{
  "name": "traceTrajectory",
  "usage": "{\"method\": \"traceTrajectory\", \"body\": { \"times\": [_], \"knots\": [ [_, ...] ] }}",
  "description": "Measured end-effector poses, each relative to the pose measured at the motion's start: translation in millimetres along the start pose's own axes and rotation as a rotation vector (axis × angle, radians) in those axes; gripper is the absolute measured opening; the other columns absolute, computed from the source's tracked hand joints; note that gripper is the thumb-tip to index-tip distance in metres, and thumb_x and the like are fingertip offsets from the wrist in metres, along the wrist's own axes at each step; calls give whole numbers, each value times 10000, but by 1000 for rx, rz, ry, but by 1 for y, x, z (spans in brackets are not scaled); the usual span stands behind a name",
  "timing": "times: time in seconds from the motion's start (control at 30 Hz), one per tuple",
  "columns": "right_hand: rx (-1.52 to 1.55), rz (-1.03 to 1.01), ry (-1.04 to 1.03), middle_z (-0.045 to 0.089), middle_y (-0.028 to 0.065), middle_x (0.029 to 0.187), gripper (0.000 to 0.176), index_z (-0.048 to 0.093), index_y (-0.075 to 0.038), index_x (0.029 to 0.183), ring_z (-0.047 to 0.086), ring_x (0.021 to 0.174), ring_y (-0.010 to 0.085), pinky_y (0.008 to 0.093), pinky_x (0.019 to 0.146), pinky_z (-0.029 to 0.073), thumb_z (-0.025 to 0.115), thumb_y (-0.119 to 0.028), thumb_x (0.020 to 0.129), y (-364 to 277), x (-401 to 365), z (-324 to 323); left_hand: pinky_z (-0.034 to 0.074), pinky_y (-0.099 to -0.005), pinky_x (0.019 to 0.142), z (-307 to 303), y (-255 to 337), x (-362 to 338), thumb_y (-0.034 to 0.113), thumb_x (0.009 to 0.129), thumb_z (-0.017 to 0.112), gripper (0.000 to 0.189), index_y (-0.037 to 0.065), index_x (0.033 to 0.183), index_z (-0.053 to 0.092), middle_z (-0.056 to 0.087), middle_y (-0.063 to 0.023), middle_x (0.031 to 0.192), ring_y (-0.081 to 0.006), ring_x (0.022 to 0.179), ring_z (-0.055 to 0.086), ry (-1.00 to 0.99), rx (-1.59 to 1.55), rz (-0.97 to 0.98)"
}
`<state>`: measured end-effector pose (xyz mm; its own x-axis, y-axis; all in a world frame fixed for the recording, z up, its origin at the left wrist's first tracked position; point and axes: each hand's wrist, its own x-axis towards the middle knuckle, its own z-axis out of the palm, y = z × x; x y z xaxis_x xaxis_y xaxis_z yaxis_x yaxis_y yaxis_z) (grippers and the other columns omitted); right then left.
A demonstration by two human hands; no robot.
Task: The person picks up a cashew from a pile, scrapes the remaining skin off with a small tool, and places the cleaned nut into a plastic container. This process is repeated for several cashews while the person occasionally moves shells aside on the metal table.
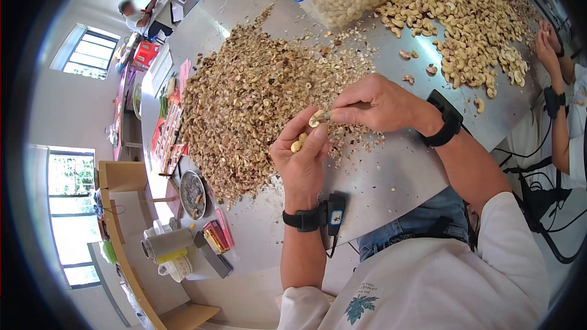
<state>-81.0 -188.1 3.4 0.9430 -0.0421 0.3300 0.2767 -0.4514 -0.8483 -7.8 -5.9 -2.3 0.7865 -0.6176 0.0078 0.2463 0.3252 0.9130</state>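
My left hand [301,156] pinches a cashew [316,120] between thumb and forefinger. More cashew kernels [298,143] sit in its curled fingers. My right hand [380,105] is closed beside it, thumb and forefinger pressed together on something small and thin that reaches the pinched cashew; its kind is mostly hidden by the fingers. Both hands are above the near edge of a big heap of broken cashew bits and skins [238,107] on the metal table [391,174].
A clear plastic tub [333,3] of cashews stands at the back, beside a pile of whole cashews [468,21]. On the left are a round metal dish [192,192], a roll of film [166,243] and small boxes [216,236]. Another person's hands [546,43] are at the right.
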Motion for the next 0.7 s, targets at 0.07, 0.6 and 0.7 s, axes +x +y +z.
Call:
{"method": "traceTrajectory", "body": {
  "times": [0.07,0.6,0.7],
  "knots": [
    [2,-6,18,613,96,679,169,674,-13,896,538,574,151,286,515,402,674,-165,822,-3,0,1,301,-182,433,-1,0,1,-29,820,638,354,-61,1165,566,629,-92,827,-62,515,443,-9,-19,4],
    [42,66,-43,500,83,553,205,652,-14,798,425,507,136,305,490,347,653,-216,833,-5,-1,0,325,-177,424,-2,1,2,-57,814,618,350,-52,1161,568,648,-136,926,-71,510,455,32,-41,-11],
    [26,56,-83,528,61,590,200,656,-15,858,438,528,112,281,491,344,638,-214,860,-3,-1,-2,329,-175,426,-2,1,1,-67,813,609,345,-52,1156,573,650,-134,937,-68,513,458,31,-15,3]
  ]
}}
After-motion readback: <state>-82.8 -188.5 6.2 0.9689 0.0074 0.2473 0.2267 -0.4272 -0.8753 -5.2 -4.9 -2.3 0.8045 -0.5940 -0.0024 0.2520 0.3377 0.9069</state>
